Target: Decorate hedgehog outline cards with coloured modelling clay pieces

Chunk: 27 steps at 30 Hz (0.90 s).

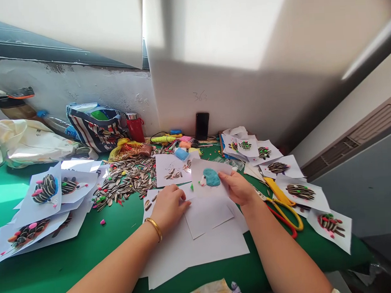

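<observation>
My right hand (239,188) grips the right edge of a small paper card (203,167), thumb in front. The card carries a flattened blue clay shape (211,177) with a white pointed snout and small green and pink dots. My left hand (172,206), with a gold bangle (154,228) on its wrist, is lowered over the white sheets, fingers curled; what they pinch, if anything, is hidden. Loose sunflower seeds (148,204) lie beside it on the paper. Behind it is another sheet (161,174) with several seeds on it. Blank sheets (200,250) lie under both hands.
A heap of striped sunflower seeds (128,177) covers the back left. Seed-covered cards are stacked left (45,194) and lined along the right (301,191). Scissors (292,215) lie by my right forearm. Clay lumps (182,154), a phone (202,125) and a red bottle (135,127) are behind.
</observation>
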Tool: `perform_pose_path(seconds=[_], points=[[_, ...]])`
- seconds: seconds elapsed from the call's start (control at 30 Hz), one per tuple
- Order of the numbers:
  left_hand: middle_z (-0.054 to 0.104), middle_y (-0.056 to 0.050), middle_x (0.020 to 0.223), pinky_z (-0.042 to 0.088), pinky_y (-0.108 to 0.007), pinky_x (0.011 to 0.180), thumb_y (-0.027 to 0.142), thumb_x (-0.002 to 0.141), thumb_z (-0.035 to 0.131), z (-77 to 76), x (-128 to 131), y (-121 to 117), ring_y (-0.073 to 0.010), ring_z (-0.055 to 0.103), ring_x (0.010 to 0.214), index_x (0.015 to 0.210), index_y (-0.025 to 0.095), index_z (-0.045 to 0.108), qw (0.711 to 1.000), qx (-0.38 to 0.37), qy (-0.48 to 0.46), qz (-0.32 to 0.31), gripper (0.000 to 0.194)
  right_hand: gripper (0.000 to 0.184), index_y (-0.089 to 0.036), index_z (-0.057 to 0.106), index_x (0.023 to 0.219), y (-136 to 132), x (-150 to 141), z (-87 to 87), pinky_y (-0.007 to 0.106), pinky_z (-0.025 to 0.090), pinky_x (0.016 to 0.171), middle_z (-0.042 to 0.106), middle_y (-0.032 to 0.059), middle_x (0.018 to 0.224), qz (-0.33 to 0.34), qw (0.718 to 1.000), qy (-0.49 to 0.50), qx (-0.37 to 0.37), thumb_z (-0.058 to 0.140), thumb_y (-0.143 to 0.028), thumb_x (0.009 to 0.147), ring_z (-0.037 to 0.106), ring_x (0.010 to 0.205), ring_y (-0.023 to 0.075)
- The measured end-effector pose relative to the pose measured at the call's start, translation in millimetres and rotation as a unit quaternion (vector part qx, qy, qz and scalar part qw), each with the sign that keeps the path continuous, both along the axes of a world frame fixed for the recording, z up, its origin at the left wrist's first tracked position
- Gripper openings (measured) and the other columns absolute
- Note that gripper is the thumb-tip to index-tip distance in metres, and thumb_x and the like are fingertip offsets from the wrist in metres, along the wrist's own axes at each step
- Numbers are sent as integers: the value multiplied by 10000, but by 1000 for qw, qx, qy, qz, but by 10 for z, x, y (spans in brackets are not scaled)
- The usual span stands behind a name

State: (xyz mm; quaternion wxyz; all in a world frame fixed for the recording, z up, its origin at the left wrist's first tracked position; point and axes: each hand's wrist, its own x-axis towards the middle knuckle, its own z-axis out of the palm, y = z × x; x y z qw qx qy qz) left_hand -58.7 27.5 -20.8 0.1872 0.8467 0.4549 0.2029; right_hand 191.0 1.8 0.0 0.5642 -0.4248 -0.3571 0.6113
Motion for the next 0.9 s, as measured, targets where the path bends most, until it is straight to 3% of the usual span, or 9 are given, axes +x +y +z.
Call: perform_pose_path(seconds=[0.13, 0.27, 0.33, 0.43, 0.57, 0.6, 0.73, 0.8, 0.9], points=[[629, -124, 925, 366, -395, 743, 220, 850, 546, 31, 12, -12, -299, 553, 914, 787, 193, 707, 995, 53, 85, 17, 175, 419, -203, 691, 1068, -28, -92, -95, 388, 571, 793, 757, 75, 1022, 48, 998, -36, -33, 800, -412, 721, 727, 868, 243], [635, -135, 980, 362, -407, 778, 107, 836, 492, 17, -60, 92, -309, 558, 965, 863, 201, 717, 993, 71, 83, 47, 246, 405, -197, 699, 1068, -61, -200, -179, 385, 559, 695, 756, 65, 929, 100, 971, -212, -50, 740, -438, 745, 711, 775, 248], [641, -122, 969, 368, -405, 791, 135, 855, 498, 0, -103, 157, -307, 565, 976, 862, 212, 718, 994, 63, 77, 54, 233, 350, -213, 710, 1054, -87, -262, -213, 402, 548, 732, 750, 60, 954, 74, 938, -337, -26, 699, -415, 768, 700, 830, 269], [652, -120, 1018, 391, -402, 820, 281, 912, 509, 22, -141, 218, -309, 575, 1011, 990, 219, 708, 994, 70, 46, 69, 222, 379, -246, 682, 1149, -150, -346, -245, 433, 519, 819, 731, 69, 1071, -7, 864, -503, 0, 665, -363, 788, 674, 939, 307], [659, -127, 1065, 418, -414, 877, 293, 959, 443, 176, -50, 62, -290, 581, 1026, 1117, 180, 661, 988, 137, 4, 77, 292, 494, -247, 533, 1352, -241, -426, -245, 431, 486, 884, 656, 93, 1257, -24, 785, -619, -2, 554, -309, 863, 634, 1073, 319], [659, -126, 1076, 425, -413, 886, 284, 960, 443, 215, 9, -43, -283, 581, 1029, 1110, 172, 661, 987, 155, 3, 50, 287, 514, -244, 493, 1386, -255, -436, -242, 418, 477, 910, 627, 91, 1305, -21, 778, -628, 0, 530, -292, 876, 618, 1117, 308], [692, -102, 924, 485, -384, 785, 286, 945, 479, 226, 295, -616, -253, 625, 888, 917, 158, 692, 966, 141, 106, -188, 250, 584, -203, 377, 1465, -272, -425, -248, 388, 436, 1004, 529, 108, 1424, -17, 769, -639, 11, 495, -267, 897, 538, 1256, 275], [689, -156, 1088, 492, -415, 842, 397, 920, 532, 140, 391, -855, -293, 620, 1016, 1060, 106, 676, 950, 155, 136, -233, 353, 601, -197, 348, 1483, -279, -390, -267, 382, 424, 1029, 499, 114, 1450, -18, 768, -641, 19, 490, -256, 901, 509, 1291, 264], [551, -219, 1383, 435, -463, 986, 472, 944, 462, -13, 428, -1015, -346, 487, 1288, 1300, 42, 568, 938, 184, 157, -250, 567, 636, -208, 333, 1492, -304, -331, -303, 376, 429, 1033, 499, 111, 1440, -18, 763, -645, 33, 519, -228, 884, 504, 1290, 257]])
